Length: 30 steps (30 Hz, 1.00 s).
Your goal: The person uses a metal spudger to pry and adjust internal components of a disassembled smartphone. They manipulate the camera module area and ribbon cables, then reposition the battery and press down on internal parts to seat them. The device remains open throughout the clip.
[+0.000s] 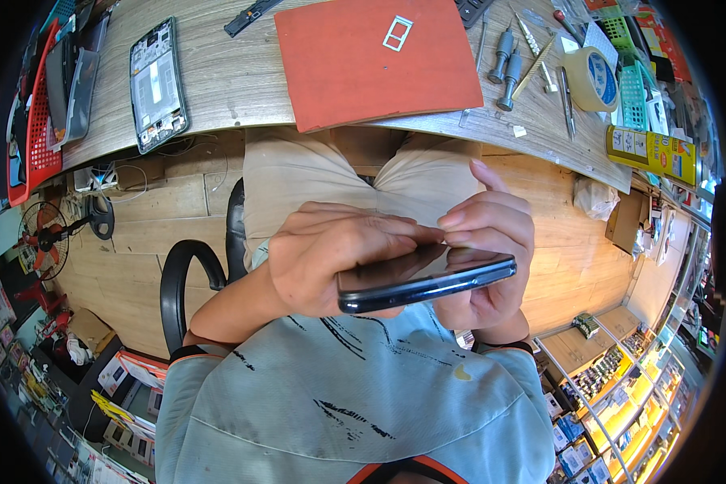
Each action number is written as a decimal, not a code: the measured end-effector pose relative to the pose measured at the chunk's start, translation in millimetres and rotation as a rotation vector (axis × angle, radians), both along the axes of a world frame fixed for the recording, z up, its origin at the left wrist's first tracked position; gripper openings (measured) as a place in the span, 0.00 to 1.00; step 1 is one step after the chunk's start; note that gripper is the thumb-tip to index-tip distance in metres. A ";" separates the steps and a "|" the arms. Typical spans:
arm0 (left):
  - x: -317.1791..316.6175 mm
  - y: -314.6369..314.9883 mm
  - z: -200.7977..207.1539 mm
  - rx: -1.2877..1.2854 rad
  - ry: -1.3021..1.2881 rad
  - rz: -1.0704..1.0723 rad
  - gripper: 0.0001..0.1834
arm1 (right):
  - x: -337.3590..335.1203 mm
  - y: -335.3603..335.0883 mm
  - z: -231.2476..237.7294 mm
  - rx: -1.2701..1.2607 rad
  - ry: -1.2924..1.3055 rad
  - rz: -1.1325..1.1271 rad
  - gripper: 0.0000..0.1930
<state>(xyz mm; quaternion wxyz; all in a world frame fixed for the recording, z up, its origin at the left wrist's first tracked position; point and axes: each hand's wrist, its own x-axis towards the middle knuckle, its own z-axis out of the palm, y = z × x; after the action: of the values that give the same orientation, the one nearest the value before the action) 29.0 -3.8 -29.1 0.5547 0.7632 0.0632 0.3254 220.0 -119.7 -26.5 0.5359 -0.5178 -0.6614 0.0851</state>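
Above my lap I hold a dark smartphone (427,285) with a glossy blue-black edge. It lies tilted, one long side toward me, its dark glass partly covered by fingers. My left hand (331,250) is closed around the phone's left end, fingers reaching over the glass. My right hand (492,234) grips the right end, its thumb and fingertips near the far edge and the little finger raised. The fingertips of both hands nearly meet there; whether something small is between them I cannot make out. A metal SIM tray (398,34) rests on the red mat (363,73) on the bench.
On the wooden bench (218,81) lies an opened phone frame (158,85) at left. Grey screwdrivers (508,77), tweezers (569,105), a tape roll (591,79) and a yellow can (652,152) are at right. A red basket (40,129) stands far left; a black chair armrest (187,270) is beside me.
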 end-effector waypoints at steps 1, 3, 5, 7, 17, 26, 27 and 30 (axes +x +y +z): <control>-1.6 1.1 0.5 -0.017 0.016 -0.016 0.23 | -0.4 0.0 -1.0 0.005 0.007 -0.001 0.15; -3.3 -0.9 -2.3 -0.080 0.037 -0.017 0.24 | -2.0 0.3 -2.8 0.014 0.020 -0.003 0.16; -2.6 -8.3 -10.0 -0.118 0.033 0.025 0.22 | -4.1 1.2 -1.6 0.010 0.031 -0.009 0.16; 1.6 -10.6 -11.6 -0.051 0.007 0.097 0.20 | -5.9 1.0 -2.0 0.005 0.039 -0.013 0.16; 9.4 -27.1 -10.7 -0.233 0.010 0.399 0.19 | -8.0 5.3 -3.3 -0.038 0.092 -0.046 0.16; 13.6 -20.7 2.2 -0.327 -0.012 0.375 0.21 | -7.2 2.7 -4.2 -0.102 0.151 -0.059 0.17; 13.6 -21.2 1.8 -0.324 -0.010 0.379 0.21 | -7.4 2.7 -4.3 -0.105 0.158 -0.060 0.17; 12.6 -21.6 1.3 -0.285 0.020 0.385 0.20 | -7.2 2.7 -4.7 -0.116 0.175 -0.062 0.17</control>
<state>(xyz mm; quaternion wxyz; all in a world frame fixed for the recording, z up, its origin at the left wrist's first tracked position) 41.6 -25.4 -27.8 0.5839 0.6542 0.2582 0.4054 212.8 -117.1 -31.2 0.5632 -0.5587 -0.5897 0.1513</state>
